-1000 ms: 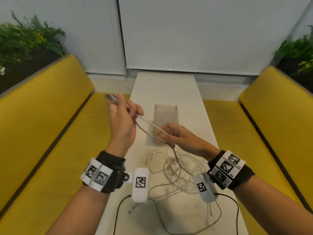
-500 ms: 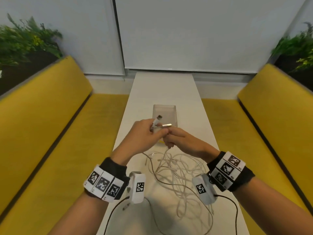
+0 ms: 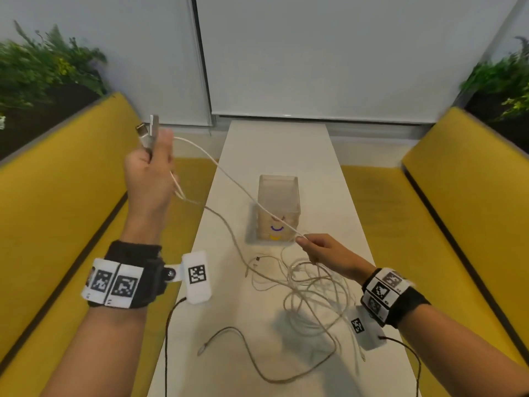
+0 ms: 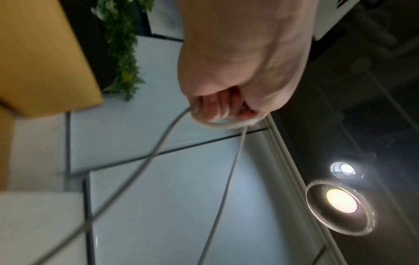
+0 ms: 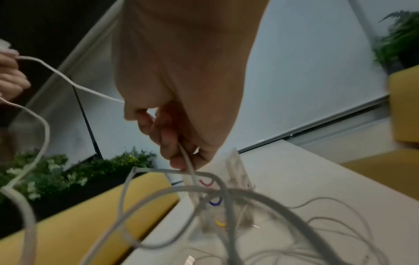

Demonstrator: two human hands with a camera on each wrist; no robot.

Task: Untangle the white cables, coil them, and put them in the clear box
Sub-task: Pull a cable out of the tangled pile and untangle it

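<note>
a loose tangle of thin white cables (image 3: 312,285) sprawls at 6 o'clock of the upright, open-topped clear box (image 3: 278,207), with one strand stretched taut in the air toward 10 o'clock.

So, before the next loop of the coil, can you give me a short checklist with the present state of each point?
1. Left hand grips the plugs and a first loop: ok.
2. Right hand pinches the cable near the box: ok.
3. Span between the hands has no knot: ok, it runs straight.
4. Rest of this cable is free of the pile: not ok, strands cross behind the right hand.
5. Box is upright and open: ok.
6. Box is empty: cannot tell; coloured marks show on it, inside or outside is unclear.
</note>
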